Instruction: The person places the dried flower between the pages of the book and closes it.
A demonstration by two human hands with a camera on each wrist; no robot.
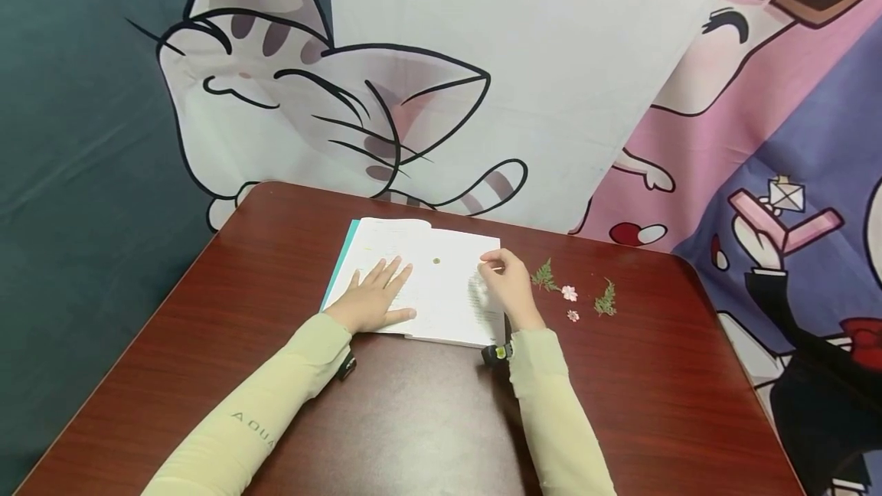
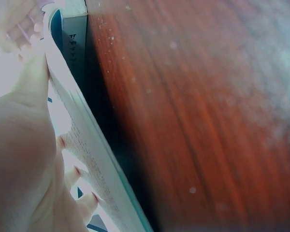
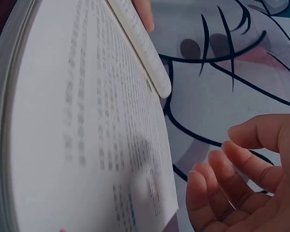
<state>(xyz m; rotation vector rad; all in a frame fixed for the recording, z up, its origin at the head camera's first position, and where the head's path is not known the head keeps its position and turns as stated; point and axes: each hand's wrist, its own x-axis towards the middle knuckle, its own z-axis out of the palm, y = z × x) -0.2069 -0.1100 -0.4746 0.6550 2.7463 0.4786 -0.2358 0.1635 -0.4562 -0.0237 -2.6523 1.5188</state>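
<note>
An open book (image 1: pixel 451 312) with printed pages and a teal cover edge lies on the table. My left hand (image 1: pixel 372 301) rests with spread fingers on its left page; in the left wrist view, the fingers lie along the paper. A small yellow-green round piece (image 1: pixel 436 260) sits on the upper right page, near the fold. My right hand (image 1: pixel 508 282) is at the right page's outer side. Its fingers are loosely bent, thumb and index tips close together, and the right wrist view shows nothing between them.
Right of the book lie two green fern-like sprigs, one nearer (image 1: pixel 544 275) and one farther right (image 1: pixel 605 298), with a pink-white flower (image 1: pixel 569 293) and a smaller one (image 1: pixel 573 316) between them. The reddish-brown table (image 1: pixel 276 251) meets a cartoon-printed cloth (image 1: pixel 551 98) behind.
</note>
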